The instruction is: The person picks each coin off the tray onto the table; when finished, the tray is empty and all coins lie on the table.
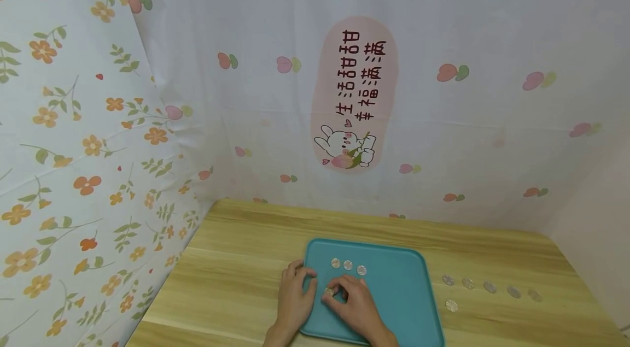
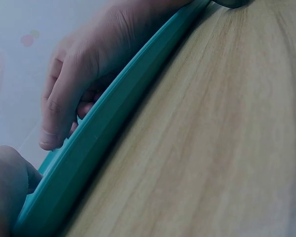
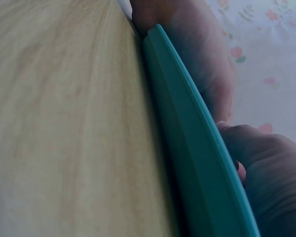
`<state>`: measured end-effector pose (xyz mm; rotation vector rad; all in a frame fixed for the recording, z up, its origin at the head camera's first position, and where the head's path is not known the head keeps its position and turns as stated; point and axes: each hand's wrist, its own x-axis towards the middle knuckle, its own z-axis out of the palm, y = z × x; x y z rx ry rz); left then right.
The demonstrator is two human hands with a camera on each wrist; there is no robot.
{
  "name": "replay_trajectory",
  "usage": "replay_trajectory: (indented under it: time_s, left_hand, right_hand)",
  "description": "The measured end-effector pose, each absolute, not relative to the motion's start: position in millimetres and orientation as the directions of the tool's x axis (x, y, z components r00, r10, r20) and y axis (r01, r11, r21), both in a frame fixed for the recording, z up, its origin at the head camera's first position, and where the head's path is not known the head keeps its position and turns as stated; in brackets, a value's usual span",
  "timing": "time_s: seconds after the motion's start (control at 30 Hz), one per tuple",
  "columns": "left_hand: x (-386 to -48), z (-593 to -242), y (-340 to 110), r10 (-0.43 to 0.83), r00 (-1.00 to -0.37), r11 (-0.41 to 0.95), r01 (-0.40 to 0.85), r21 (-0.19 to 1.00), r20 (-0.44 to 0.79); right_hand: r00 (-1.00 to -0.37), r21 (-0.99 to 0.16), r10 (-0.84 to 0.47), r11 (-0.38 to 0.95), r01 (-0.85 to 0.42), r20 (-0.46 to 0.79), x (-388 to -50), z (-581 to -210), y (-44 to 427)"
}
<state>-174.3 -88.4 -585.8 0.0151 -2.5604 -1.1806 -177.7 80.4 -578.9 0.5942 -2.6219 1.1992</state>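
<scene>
Above the left part of a blue-green tray, my right hand pinches a small silvery coin between thumb and fingertips. My left hand lies at the tray's left rim, its fingers loosely bent and holding nothing. Three coins sit in a short row on the tray, beyond the hands; the middle coin is one of them. Both wrist views look along the tray's front wall, with the hands partly behind it. The pinched coin is hidden in those views.
Right of the tray, several coins form a row on the wooden table, among them a coin. A single coin lies nearer, beside the tray's right rim. Patterned cloth hangs behind the table and on the left.
</scene>
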Motion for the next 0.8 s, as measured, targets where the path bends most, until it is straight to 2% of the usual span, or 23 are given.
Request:
replay_trajectory:
  time_s: [0.63,0.8]
  left_hand:
    - [-174.8,-587.8,-88.4,-0.147,-0.941,0.663,0.135,0.737,0.304]
    - [-174.9,-587.5,-87.5,-0.15,-0.924,0.68,0.162,0.715,0.352]
  right_hand:
    - [-0.922,-0.713,-0.25,0.584,-0.388,0.297,-176.2,-577.0,80.6]
    - [-0.925,-0.745,-0.219,0.549,-0.379,0.31,-176.5,-577.2,79.1]
